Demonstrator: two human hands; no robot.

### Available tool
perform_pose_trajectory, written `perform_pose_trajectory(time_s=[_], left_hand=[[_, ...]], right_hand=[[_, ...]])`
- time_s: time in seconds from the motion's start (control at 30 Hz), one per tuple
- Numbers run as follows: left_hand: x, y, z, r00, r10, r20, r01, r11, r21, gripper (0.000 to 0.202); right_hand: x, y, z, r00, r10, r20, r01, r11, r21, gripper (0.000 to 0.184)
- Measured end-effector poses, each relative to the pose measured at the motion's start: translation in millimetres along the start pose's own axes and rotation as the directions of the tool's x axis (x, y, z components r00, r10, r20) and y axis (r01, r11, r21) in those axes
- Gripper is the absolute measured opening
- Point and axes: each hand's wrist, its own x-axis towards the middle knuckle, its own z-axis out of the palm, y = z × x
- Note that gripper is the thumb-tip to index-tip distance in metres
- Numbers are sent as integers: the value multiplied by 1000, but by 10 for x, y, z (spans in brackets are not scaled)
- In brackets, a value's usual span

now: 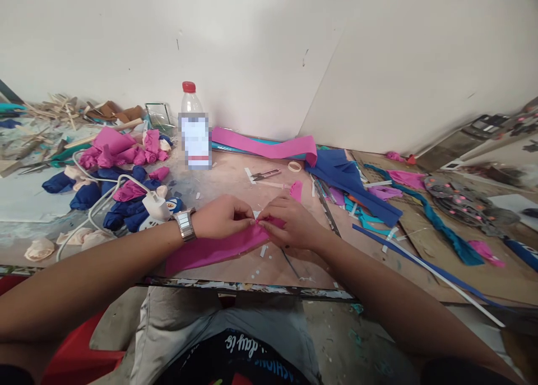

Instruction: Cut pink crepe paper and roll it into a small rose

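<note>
A pink crepe paper strip [218,249] stretches across the table's front part, under my wrists. Its right end is pinched between the fingertips of my left hand [225,217] and my right hand [290,219], which meet over it. Both hands are closed on the strip. A watch is on my left wrist. Something small and white shows behind the fingertips, too hidden to name. Just beyond my right hand lies a small pink scrap [296,191]. Farther back are thread snips [267,175] and a ring of tape [295,166].
A red-capped bottle [189,102] stands by the wall, beside a rolled-out pink strip [264,145]. Crumpled paper flowers [113,147] and a white cable with a plug [155,205] lie left. Blue paper [340,177] and a white stick [449,284] lie right.
</note>
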Motion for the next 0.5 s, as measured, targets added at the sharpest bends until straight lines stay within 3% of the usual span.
perform_pose_trajectory(time_s=[0.13,0.27,0.5], left_hand=[[-18,68,44,996,68,-61,-57,984,169,26],[-35,112,79,992,121,-30,-103,931,351,24],[-25,78,6,999,47,3,-47,971,236,30]], right_hand=[[7,-33,20,1000,12,-8,-11,1000,28,11],[3,-45,23,1000,28,4,-28,998,58,12],[-7,-23,-6,997,72,32,-73,996,57,9]])
